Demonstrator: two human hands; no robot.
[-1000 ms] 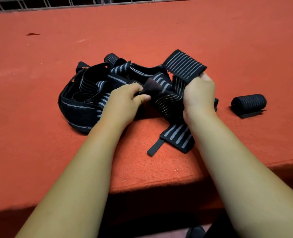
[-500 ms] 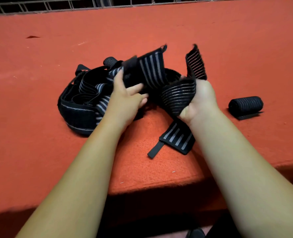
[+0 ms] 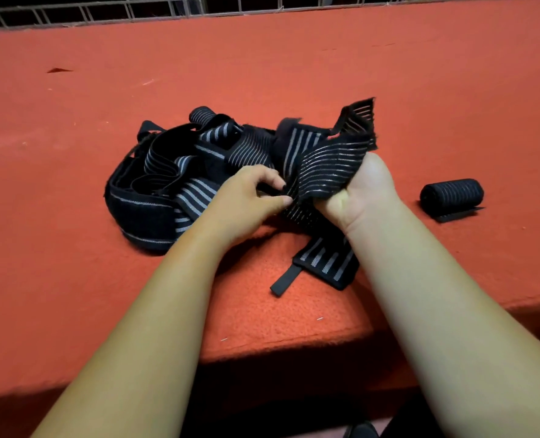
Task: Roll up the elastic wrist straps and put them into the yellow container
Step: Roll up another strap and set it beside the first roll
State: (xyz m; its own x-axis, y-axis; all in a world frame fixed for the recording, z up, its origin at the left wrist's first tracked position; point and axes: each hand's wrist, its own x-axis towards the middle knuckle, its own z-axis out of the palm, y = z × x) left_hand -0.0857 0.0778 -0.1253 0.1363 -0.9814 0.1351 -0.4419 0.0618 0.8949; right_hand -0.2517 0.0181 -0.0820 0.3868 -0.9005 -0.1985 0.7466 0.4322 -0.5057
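Note:
A tangled pile of black elastic wrist straps (image 3: 167, 178) with grey stripes lies on the orange felt table (image 3: 294, 67). My right hand (image 3: 362, 192) grips one strap (image 3: 328, 162) from that pile, its end sticking up behind the hand. My left hand (image 3: 246, 200) pinches the same strap's edge just left of the right hand. The strap's other end (image 3: 325, 262), with a thin loop tab, lies flat on the felt under my right wrist. One rolled-up strap (image 3: 451, 195) rests to the right. No yellow container is in view.
The table's front edge (image 3: 294, 349) runs just below my forearms, with dark space beneath. A white wire fence (image 3: 136, 11) lines the far edge. A small dark scrap (image 3: 58, 70) lies far left on the felt.
My left hand dropped from the raised strap end to pinch the strap lower, close to my right hand. The strap folds sank and shifted right; the rolled strap stayed put.

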